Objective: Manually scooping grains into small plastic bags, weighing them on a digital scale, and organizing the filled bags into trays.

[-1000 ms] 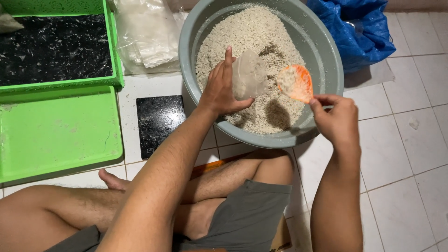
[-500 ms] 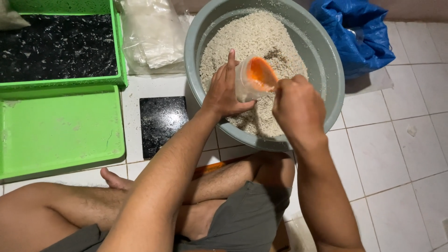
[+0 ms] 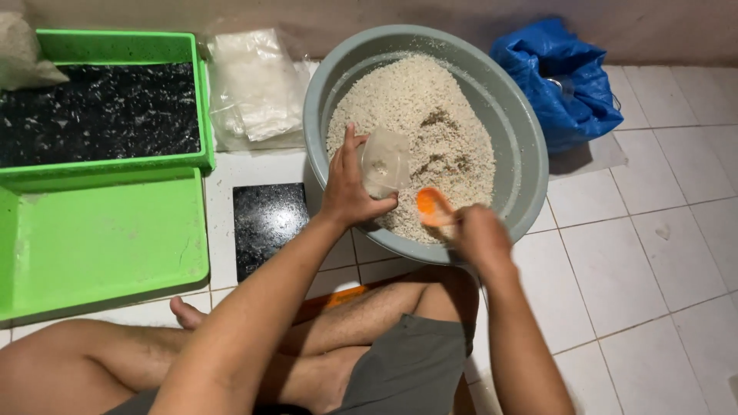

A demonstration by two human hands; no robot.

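Head view: left hand (image 3: pixel 350 192) clamped round clear bag (image 3: pixel 384 161), held over rice (image 3: pixel 430 115) inside grey basin (image 3: pixel 330 77); right hand (image 3: pixel 478 234), blurred, closed on orange scoop (image 3: pixel 432 206) low in the grains just right of the bag. Best kept: bag mouth open and tilted toward scoop, scoop level, pour over basin so spills fall back.

Orange scoop (image 3: pixel 432 204) down from bag (image 3: pixel 384 163)

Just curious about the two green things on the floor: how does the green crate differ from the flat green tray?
The green crate has tall perforated walls and holds black material; the flat green tray is shallow with nothing in it. The crate lies farther from the person, the tray nearer the knee. Both are bright green plastic, lying edge to edge.
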